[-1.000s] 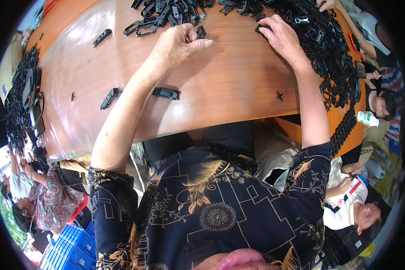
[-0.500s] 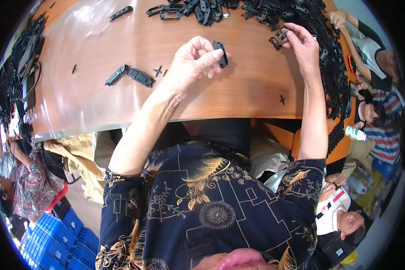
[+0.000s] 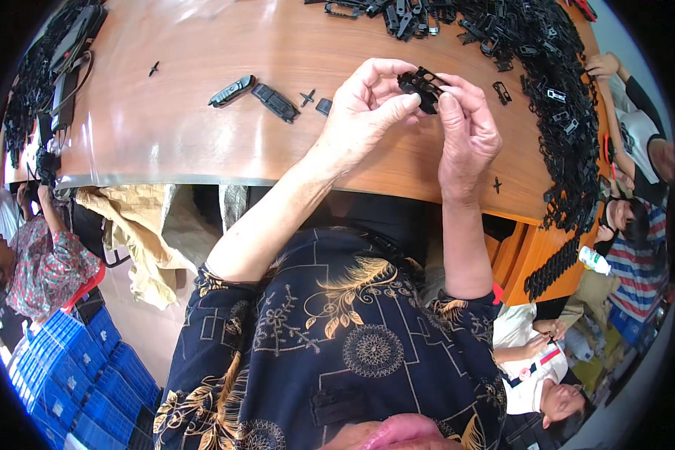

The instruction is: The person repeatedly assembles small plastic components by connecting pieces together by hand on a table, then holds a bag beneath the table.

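My left hand (image 3: 371, 109) pinches a dark plastic part (image 3: 420, 91) between thumb and fingers, above the wooden table (image 3: 172, 142). Facing it, my right hand (image 3: 469, 139) is closed on a small black open-framed plastic piece (image 3: 435, 77). The two parts are brought together between my fingertips; fingers partly cover both, and whether they are joined I cannot tell. Left of my hands lie two long black plastic parts, one upper (image 3: 232, 91) and one lower (image 3: 274, 103). Beside them is a small black cross-shaped piece (image 3: 307, 97).
Heaps of black plastic parts (image 3: 559, 97) line the far and right table edges. A single frame piece (image 3: 502, 93) lies near my right hand. Another cross piece (image 3: 497, 185) is close to the near edge. Blue crates (image 3: 60, 360) stand lower left; other people sit on both sides.
My right hand has come from the heap to my left hand, bringing a small frame piece against the part held there. The view has shifted, so the table things appear displaced.
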Demonstrator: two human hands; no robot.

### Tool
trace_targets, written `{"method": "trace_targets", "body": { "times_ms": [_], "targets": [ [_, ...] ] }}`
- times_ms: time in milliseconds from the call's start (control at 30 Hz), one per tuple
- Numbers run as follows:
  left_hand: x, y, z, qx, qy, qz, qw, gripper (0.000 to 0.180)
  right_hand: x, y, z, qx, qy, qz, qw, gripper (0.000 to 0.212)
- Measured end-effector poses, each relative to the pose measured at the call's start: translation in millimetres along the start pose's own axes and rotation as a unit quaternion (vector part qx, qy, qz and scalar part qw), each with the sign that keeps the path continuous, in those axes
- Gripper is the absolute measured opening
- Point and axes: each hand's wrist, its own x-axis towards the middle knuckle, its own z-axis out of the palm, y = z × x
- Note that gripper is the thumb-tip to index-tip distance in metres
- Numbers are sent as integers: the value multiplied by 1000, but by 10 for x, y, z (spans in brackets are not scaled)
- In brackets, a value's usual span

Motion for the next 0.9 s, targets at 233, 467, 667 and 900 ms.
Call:
{"method": "trace_targets", "body": {
  "times_ms": [233,467,667,900],
  "targets": [
    [9,21,-76,43,1,25,999,36,-45,59,51,-45,-31,-21,998,10],
    [8,165,-161,159,22,38,986,32,33,-29,107,-184,-101,-60,976,15],
    [75,234,-231,316,64,12,947,30,34,110,204,-282,-104,-154,941,22],
    [774,1002,-1063,781,129,198,579,29,16,425,169,-240,-75,8,968,23]
  ]
}}
